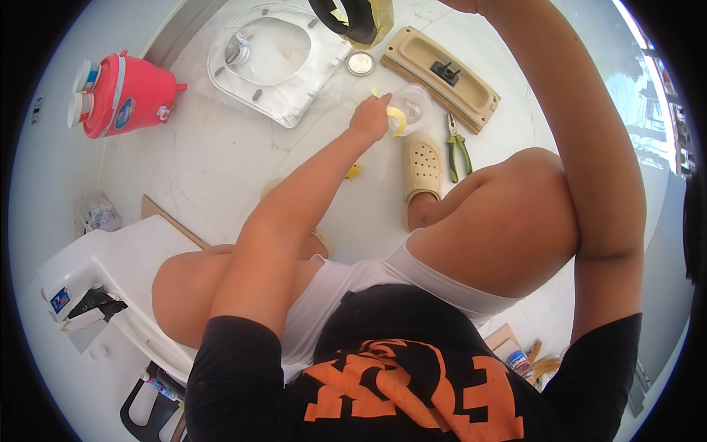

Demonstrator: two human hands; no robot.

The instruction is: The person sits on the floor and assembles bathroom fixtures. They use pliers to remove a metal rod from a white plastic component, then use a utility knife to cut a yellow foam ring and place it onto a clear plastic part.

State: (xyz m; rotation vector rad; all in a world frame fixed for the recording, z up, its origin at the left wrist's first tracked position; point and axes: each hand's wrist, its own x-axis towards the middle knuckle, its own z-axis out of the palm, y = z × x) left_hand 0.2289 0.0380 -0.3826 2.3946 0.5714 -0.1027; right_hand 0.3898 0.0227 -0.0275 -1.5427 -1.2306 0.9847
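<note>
My left hand reaches forward over the floor, its fingers closed on a curled strip of yellow tape. Just beyond the tape stands a clear plastic tub, and I cannot tell whether the hand touches it. My right hand is raised at the top edge, where its fingers are mostly cut off. To the left of it, a black curved piece edged with pale yellow covering comes into the picture from above. A round metal lid lies below that piece.
A white toilet seat lies at the far left, near a red drink cooler. A beige plastic panel and green-handled pliers lie on the right. A white basin-like fixture stands beside my left knee.
</note>
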